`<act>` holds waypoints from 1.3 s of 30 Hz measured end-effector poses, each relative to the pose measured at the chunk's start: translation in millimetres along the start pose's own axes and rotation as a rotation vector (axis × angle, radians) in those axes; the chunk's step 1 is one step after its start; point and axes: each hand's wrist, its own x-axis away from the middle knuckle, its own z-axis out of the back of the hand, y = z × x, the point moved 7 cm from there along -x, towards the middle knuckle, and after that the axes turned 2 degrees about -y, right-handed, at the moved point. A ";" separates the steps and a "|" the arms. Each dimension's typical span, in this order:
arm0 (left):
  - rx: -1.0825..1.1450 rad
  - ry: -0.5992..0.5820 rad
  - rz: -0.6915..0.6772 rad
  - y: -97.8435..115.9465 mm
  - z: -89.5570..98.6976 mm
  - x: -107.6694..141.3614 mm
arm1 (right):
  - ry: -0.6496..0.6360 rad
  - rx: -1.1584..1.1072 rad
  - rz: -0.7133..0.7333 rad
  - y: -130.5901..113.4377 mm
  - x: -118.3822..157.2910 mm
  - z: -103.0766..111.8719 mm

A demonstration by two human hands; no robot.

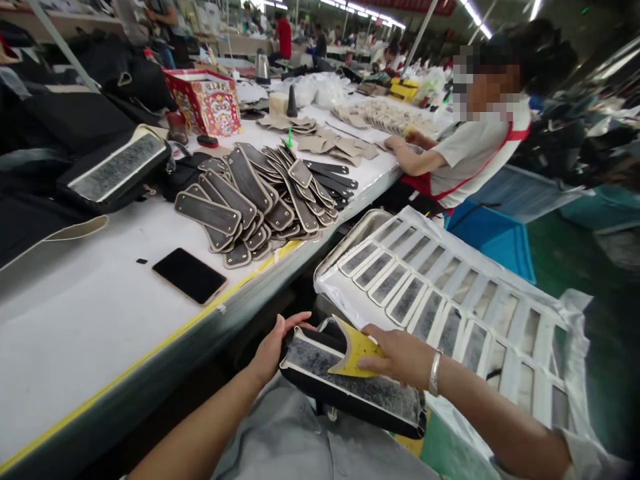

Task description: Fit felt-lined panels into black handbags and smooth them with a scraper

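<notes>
A black bag point(345, 403) lies across my lap, with a long grey, white-edged panel point(313, 351) facing up. My left hand point(274, 348) grips the bag's left end, its fingers reaching along the far side. In my right hand point(400, 357) is a curved yellow sheet point(357, 350) with a beige inner face, pinched above the panel. The sheet's lower edge is at the panel; whether it is stuck there I cannot tell. On my right, a white-covered tray point(330, 287) bears rows of grey, white-bordered strips point(407, 300).
On the white table point(95, 320) are a phone point(190, 275), piled dark straps point(240, 193) with beige edges, a red patterned box point(204, 100) and black bags point(45, 133). Another person point(470, 133) sits at the table's right side. A blue bin point(495, 237) stands behind the tray.
</notes>
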 end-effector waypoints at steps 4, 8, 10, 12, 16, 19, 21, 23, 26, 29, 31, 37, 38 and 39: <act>0.091 0.013 0.004 -6.0 -0.4 6.4 | 0.040 0.363 0.040 -23.8 -19.9 2.6; 0.165 0.053 0.046 -7.9 0.3 12.7 | 0.063 0.481 0.081 -57.9 -41.5 -7.5; 0.261 0.073 0.068 -7.0 -2.0 13.8 | 0.104 0.522 0.120 -74.7 -52.6 -11.3; 0.367 0.100 0.099 -6.9 -4.1 14.1 | 0.144 0.547 0.177 -89.2 -63.0 -12.8; 0.461 0.185 0.175 -11.7 -1.2 14.9 | 0.169 0.603 0.276 -107.0 -82.3 -12.0; 0.487 0.240 0.200 -12.9 2.8 15.8 | 0.193 0.657 0.401 -118.6 -93.7 -10.9; 0.539 0.249 0.208 -10.5 2.4 15.5 | 0.211 0.691 0.552 -129.1 -97.9 -12.5; 0.611 0.263 0.222 -8.2 1.7 14.5 | 0.205 0.716 0.707 -138.6 -100.7 -15.5; 0.666 0.308 0.226 -9.0 3.1 12.3 | 0.156 0.744 0.885 -149.0 -105.6 -21.1; 0.565 0.428 0.223 -17.3 10.9 14.2 | 0.097 0.779 1.012 -156.4 -109.4 -27.1; 0.414 0.555 0.194 -21.4 20.9 20.5 | 0.065 0.800 1.081 -159.9 -109.9 -30.9; -0.198 0.713 0.103 -17.8 44.8 43.2 | 0.066 0.805 1.231 -165.3 -105.5 -36.3; -0.295 0.707 0.098 -17.5 46.0 44.7 | 0.070 0.803 1.255 -165.8 -104.7 -36.9; -0.359 0.693 0.095 -18.2 46.4 45.5 | 0.070 0.799 1.280 -166.2 -103.9 -37.7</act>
